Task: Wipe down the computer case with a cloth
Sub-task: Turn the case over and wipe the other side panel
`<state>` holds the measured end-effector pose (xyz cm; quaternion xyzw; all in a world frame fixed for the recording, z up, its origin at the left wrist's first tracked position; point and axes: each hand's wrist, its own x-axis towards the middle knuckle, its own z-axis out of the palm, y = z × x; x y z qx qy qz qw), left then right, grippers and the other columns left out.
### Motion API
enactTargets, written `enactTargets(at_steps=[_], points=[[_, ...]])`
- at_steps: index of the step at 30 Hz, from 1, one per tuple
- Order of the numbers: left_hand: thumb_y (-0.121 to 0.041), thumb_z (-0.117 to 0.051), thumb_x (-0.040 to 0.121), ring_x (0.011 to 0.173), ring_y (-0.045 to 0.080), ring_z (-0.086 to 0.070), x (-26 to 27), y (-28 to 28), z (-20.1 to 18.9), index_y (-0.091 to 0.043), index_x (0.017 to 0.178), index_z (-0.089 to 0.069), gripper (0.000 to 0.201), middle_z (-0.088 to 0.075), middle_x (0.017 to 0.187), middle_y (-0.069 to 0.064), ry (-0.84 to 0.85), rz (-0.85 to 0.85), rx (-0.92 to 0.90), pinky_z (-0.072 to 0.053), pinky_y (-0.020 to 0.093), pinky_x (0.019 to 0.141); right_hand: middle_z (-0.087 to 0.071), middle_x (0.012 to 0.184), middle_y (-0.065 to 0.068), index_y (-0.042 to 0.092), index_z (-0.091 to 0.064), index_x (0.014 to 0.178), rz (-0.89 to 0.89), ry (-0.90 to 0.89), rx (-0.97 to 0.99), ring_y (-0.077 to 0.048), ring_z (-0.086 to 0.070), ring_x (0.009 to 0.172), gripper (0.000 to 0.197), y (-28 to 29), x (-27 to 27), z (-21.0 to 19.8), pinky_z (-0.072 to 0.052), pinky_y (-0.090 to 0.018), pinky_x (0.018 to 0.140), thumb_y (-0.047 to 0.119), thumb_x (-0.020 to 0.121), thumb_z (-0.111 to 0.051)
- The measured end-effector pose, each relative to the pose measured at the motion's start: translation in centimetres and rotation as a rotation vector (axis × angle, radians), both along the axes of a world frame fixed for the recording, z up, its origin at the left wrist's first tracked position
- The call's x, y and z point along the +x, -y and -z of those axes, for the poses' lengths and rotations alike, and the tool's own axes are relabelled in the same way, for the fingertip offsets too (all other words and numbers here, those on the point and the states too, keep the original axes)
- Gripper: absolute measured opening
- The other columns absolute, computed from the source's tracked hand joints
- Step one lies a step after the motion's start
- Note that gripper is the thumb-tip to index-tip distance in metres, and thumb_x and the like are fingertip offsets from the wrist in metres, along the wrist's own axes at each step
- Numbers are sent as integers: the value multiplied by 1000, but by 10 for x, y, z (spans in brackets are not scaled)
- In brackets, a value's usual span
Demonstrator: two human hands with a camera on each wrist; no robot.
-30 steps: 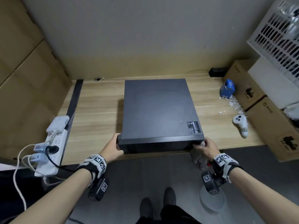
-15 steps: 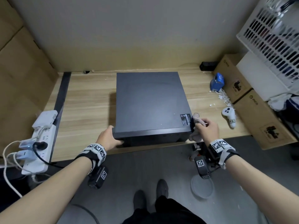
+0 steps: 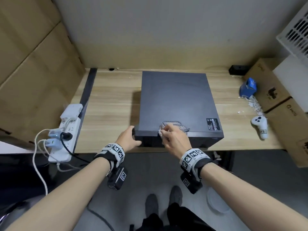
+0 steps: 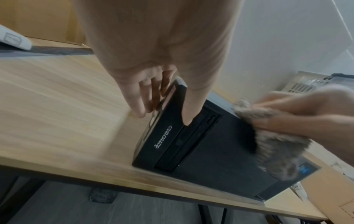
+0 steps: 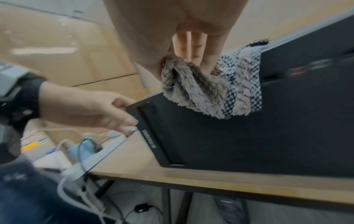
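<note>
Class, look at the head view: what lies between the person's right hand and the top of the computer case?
The cloth, gripped by the right hand, lies on the computer case.

You get soft, even indoor light, faint shadow left of the computer case (image 3: 176,104), wide-angle bending at edges, motion-blurred wrist views.

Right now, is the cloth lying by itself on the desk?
No, the right hand holds the cloth against the near edge of the computer case, on its top.
</note>
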<state>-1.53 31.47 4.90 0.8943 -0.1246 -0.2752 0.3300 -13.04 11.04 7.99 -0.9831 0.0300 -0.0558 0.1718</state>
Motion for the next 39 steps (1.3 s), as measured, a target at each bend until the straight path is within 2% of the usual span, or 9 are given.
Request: enactTargets(at_steps=[6, 12, 16, 20, 24, 28, 32, 36, 39], points=[[-24, -83, 67, 119, 19, -59, -1, -18, 6, -14, 129, -53, 70, -62, 127, 3, -50, -28, -17, -45, 37, 106, -57, 105, 7, 17, -69, 90, -113, -50, -31, -24, -61, 90, 26, -34, 28, -4, -53, -36, 55, 32, 97, -49], [-21, -79, 74, 120, 18, -58, 1, -13, 5, -14, 133, -51, 66, -60, 131, 3, -31, -23, -33, -44, 31, 104, -60, 97, 2, 20, -68, 88, 10, -107, -169, -29, -64, 80, 17, 32, 1, -14, -48, -33, 56, 31, 93, -56], [-21, -77, 75, 119, 18, -58, -1, -11, 1, -14, 133, -52, 63, -61, 129, -1, -12, -14, -34, -44, 29, 101, -60, 91, -1, 14, -71, 81, -67, -74, -124, -33, -64, 78, 24, 7, 20, -13, -53, -39, 56, 27, 93, -54], [-29, -81, 65, 110, 16, -63, -1, -14, 0, -19, 124, -57, 64, -66, 119, -4, -64, -16, -74, -49, 37, 101, -60, 95, -4, 12, -73, 90, -188, -84, -69, -36, -63, 80, 26, -50, 49, -17, -53, -42, 59, 25, 95, -51], [-23, -81, 70, 111, 16, -62, 3, -16, -1, -16, 130, -56, 65, -65, 122, 0, -67, 14, -68, -50, 38, 100, -61, 105, -1, 22, -73, 102, -186, -152, -112, -32, -63, 93, 24, -29, 37, -23, -47, -36, 63, 27, 95, -51], [-21, -79, 73, 111, 18, -61, 3, -15, -4, -14, 131, -54, 64, -64, 124, 0, -66, 25, -67, -49, 36, 101, -61, 96, 0, 19, -73, 94, -84, -125, -121, -32, -63, 84, 18, 11, 16, -23, -39, -30, 58, 27, 94, -56], [-22, -80, 71, 111, 18, -62, 1, -19, 4, -16, 134, -53, 68, -64, 124, 1, -84, 10, -91, -50, 38, 100, -59, 90, -3, 11, -73, 84, -169, -52, -50, -34, -62, 77, 22, -25, 39, -14, -51, -38, 54, 22, 94, -56], [-14, -80, 72, 109, 21, -63, -2, -18, 8, -16, 125, -57, 58, -66, 118, 3, -99, -10, -116, -50, 36, 99, -57, 94, -5, 10, -69, 86, -203, -101, -33, -35, -60, 78, 20, -59, 60, -18, -35, -32, 54, 18, 93, -52], [-18, -79, 74, 117, 19, -59, 1, -13, 3, -19, 141, -44, 75, -60, 130, 0, -70, 21, -64, -48, 40, 102, -60, 97, -1, 18, -71, 91, -182, -106, -55, -32, -62, 84, 18, -25, 38, -19, -35, -31, 56, 19, 90, -53]])
